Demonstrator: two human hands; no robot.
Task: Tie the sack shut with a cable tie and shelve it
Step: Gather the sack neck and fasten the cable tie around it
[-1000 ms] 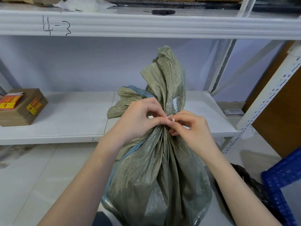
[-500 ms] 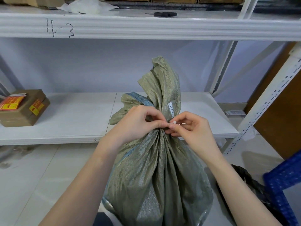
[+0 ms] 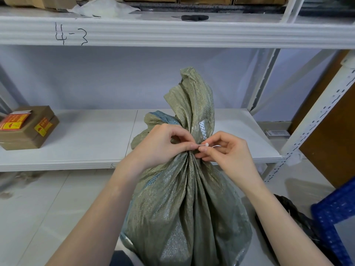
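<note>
A grey-green woven sack [image 3: 184, 206] stands on the floor in front of me, its mouth gathered into a neck that sticks up. A thin white cable tie [image 3: 207, 145] circles that neck, its small head showing between my fingertips and its tail running to the right. My left hand [image 3: 163, 144] wraps the neck from the left and pinches the tie beside the head. My right hand [image 3: 228, 150] pinches the tie at the head, with the tail passing through its fingers. The low white shelf [image 3: 92, 137] lies just behind the sack.
A taped cardboard box [image 3: 28, 127] with red and yellow labels sits at the shelf's left end. The upper shelf beam [image 3: 172, 34] marked "4-3" carries a black-handled tool [image 3: 194, 17]. A perforated white upright [image 3: 315, 127], a blue crate [image 3: 336, 223] and a black bag [image 3: 288, 214] stand at right.
The sack's top has sunk lower and straightened. My hands have parted slightly, and the tie's head and tail now show between my fingertips.
</note>
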